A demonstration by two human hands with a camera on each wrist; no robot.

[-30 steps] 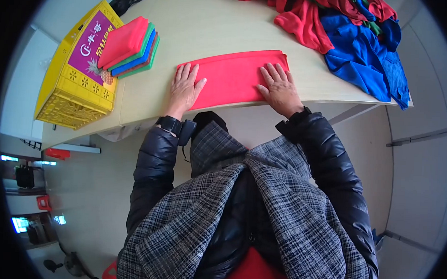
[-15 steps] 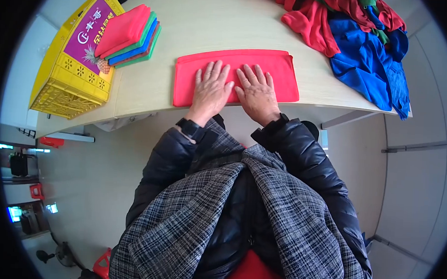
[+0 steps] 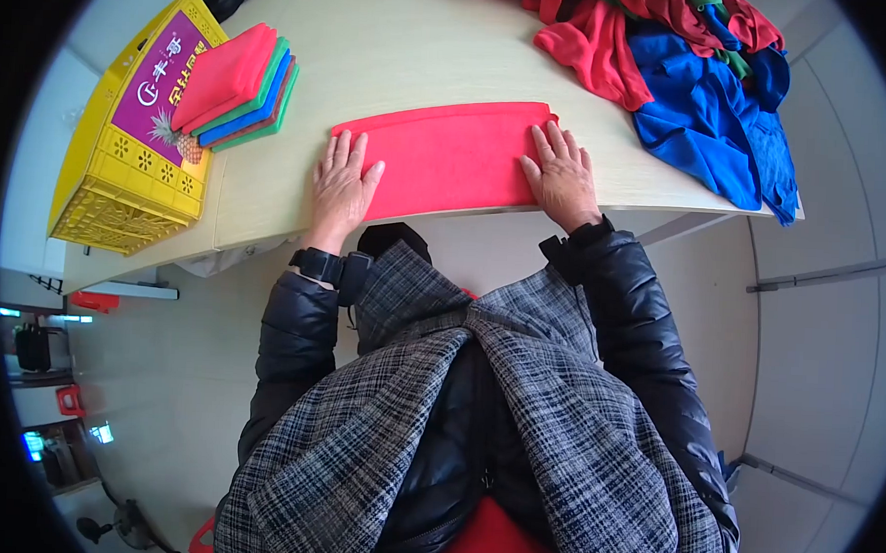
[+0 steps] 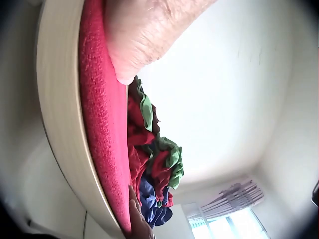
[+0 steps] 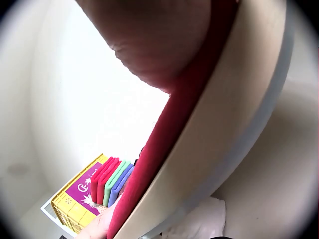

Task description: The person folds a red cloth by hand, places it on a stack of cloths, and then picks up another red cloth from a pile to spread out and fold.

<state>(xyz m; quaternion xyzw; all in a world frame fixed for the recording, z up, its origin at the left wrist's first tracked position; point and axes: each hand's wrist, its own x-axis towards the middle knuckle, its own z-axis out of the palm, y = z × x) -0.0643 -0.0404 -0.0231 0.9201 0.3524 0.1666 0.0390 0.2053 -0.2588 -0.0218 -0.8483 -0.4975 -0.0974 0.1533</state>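
Observation:
A red cloth [image 3: 448, 163], folded into a long flat rectangle, lies along the table's front edge. On its left end rests my left hand [image 3: 342, 188], fingers straight and thumb spread inward. My right hand [image 3: 564, 178] lies flat over the opposite end, its fingertips near the far right corner. The left wrist view shows the cloth's thick, fuzzy front edge [image 4: 102, 114] with the heel of the hand on top. From the right wrist, the palm [image 5: 154, 45] presses against the red fabric, and the fingers are out of sight.
At the left, folded cloths [image 3: 229, 79] in red, green, blue and brown are stacked against a yellow crate [image 3: 136, 179]. A loose heap of cloths [image 3: 697, 110] covers the table's right back, a blue one hanging over the edge. The table [image 3: 404, 47] is pale wood.
Half a second ago both hands lay close together on the middle of the red cloth. They have since slid apart to its two ends, fingers still straight.

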